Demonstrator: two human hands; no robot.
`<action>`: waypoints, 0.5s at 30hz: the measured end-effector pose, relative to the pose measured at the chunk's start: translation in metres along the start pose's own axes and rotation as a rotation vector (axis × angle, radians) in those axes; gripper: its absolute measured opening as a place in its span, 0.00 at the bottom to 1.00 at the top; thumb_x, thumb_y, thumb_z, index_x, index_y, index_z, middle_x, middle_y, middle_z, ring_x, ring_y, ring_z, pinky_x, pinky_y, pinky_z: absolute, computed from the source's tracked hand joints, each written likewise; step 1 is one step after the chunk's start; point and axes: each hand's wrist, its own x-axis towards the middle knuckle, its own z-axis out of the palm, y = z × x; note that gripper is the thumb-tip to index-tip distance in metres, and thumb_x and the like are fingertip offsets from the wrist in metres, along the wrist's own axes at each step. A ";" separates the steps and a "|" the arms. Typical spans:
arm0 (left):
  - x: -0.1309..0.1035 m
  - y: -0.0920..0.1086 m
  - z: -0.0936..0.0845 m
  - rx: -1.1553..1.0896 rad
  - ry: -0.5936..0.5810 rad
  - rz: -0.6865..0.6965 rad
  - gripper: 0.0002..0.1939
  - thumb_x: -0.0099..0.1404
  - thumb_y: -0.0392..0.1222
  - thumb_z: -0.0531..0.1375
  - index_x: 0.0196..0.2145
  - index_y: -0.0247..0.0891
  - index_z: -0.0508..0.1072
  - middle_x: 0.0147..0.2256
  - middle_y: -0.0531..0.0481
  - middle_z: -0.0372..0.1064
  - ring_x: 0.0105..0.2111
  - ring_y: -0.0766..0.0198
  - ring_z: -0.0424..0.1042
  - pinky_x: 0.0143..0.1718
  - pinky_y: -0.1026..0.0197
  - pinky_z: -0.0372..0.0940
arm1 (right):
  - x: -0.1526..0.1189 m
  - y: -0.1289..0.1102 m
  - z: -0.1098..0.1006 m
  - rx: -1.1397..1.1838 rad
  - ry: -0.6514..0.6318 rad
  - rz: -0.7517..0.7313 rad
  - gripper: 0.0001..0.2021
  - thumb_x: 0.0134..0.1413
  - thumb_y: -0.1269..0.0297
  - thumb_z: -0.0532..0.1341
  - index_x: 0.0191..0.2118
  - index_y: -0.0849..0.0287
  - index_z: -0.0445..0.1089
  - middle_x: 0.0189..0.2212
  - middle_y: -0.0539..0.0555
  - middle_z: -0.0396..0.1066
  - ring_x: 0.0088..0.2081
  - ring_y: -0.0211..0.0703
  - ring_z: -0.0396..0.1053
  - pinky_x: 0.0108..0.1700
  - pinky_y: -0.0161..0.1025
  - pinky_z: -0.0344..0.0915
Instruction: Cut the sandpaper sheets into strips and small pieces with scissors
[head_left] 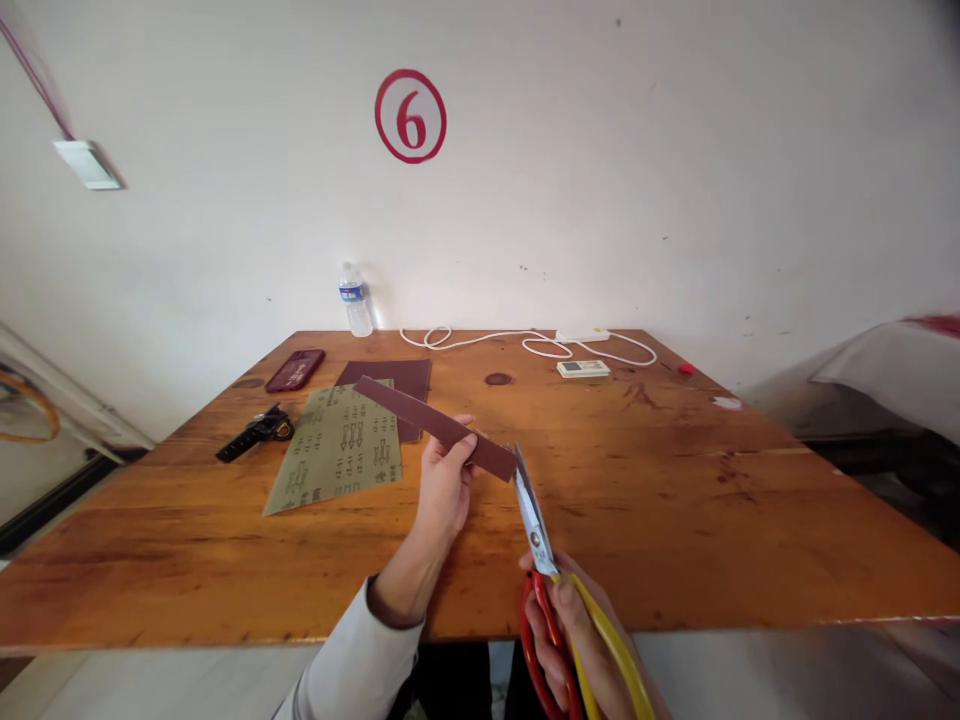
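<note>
Between the thumb and fingers of my left hand (448, 482) is a long brown strip of sandpaper (409, 408), held slanting above the table. My right hand (581, 625) grips a pair of scissors (534, 530) with one red and one yellow handle. The scissor blades point away from me and lie at the strip's right end; whether they touch it I cannot tell. Left of my left hand, a sandpaper sheet (330, 460) lies with its printed tan back up. It partly covers a dark brown sandpaper sheet (415, 378).
A black watch-like strap (255, 432) and a dark red phone (296, 370) lie on the wooden table (675, 540) at left. Along the back are a water bottle (355, 300), a white cord with a power strip (582, 335) and a pale remote (583, 369).
</note>
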 end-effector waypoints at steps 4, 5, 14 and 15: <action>-0.005 0.000 0.002 0.103 -0.167 -0.164 0.15 0.45 0.42 0.74 0.29 0.34 0.77 0.22 0.51 0.75 0.20 0.64 0.72 0.21 0.63 0.70 | -0.004 -0.003 0.003 -0.021 0.043 0.025 0.31 0.55 0.32 0.59 0.48 0.56 0.65 0.20 0.39 0.61 0.14 0.26 0.49 0.15 0.26 0.52; -0.006 -0.001 0.003 0.137 -0.208 -0.203 0.15 0.44 0.43 0.74 0.27 0.33 0.76 0.20 0.49 0.75 0.19 0.63 0.72 0.21 0.62 0.70 | -0.005 -0.003 0.004 -0.032 0.046 0.022 0.31 0.55 0.32 0.58 0.48 0.57 0.65 0.19 0.40 0.61 0.14 0.27 0.49 0.15 0.27 0.51; -0.011 -0.002 0.006 0.172 -0.184 -0.182 0.10 0.43 0.41 0.70 0.18 0.33 0.75 0.14 0.48 0.71 0.14 0.64 0.69 0.16 0.63 0.67 | -0.005 0.012 0.000 0.035 0.070 -0.012 0.34 0.51 0.29 0.59 0.49 0.56 0.67 0.22 0.43 0.65 0.15 0.26 0.51 0.17 0.29 0.52; -0.012 -0.002 0.007 0.172 -0.175 -0.180 0.10 0.42 0.41 0.70 0.18 0.33 0.75 0.14 0.48 0.71 0.14 0.64 0.69 0.16 0.63 0.67 | -0.005 0.014 -0.002 0.032 0.060 0.001 0.34 0.51 0.30 0.59 0.49 0.56 0.67 0.22 0.42 0.65 0.15 0.27 0.52 0.16 0.29 0.52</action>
